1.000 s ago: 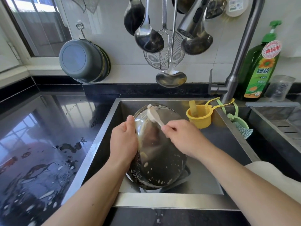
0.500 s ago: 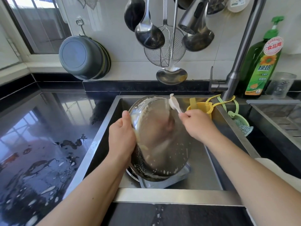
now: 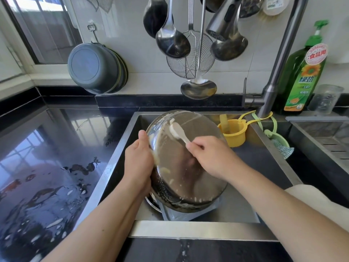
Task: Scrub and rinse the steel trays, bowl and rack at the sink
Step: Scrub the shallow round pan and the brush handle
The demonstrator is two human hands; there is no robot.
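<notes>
I am in the scrubbing step, working on the steel bowl (image 3: pixel 187 167), which stands tilted on edge inside the sink (image 3: pixel 272 154), its rounded outer side turned toward me and streaked with pale suds. Its lower rim rests on other steel pieces at the sink's near edge, probably a tray (image 3: pixel 190 214), though too little of them shows to be sure.

My left hand (image 3: pixel 138 163) grips the bowl's left rim, thumb on the outer face and fingers curled round behind the edge, out of sight. The forearm comes in from the near left and the wrist is fairly straight, bracing the bowl against the scrubbing.

My right hand (image 3: pixel 211 156) holds the pale brush (image 3: pixel 178 132), its fingers closed round the handle with the knuckles up, the brush head lying against the upper left of the bowl's outer surface in a patch of foam. The right forearm crosses from the near right, over the sink's near rim.

The tap spout (image 3: pixel 223 21) hangs above and no water is running that I can see. My judgement is that the next move calls for sweeping the brush across the rest of the soapy surface, rotating the bowl with the left hand, and keeping a firm hold, since wet soapy steel will be slippery.
</notes>
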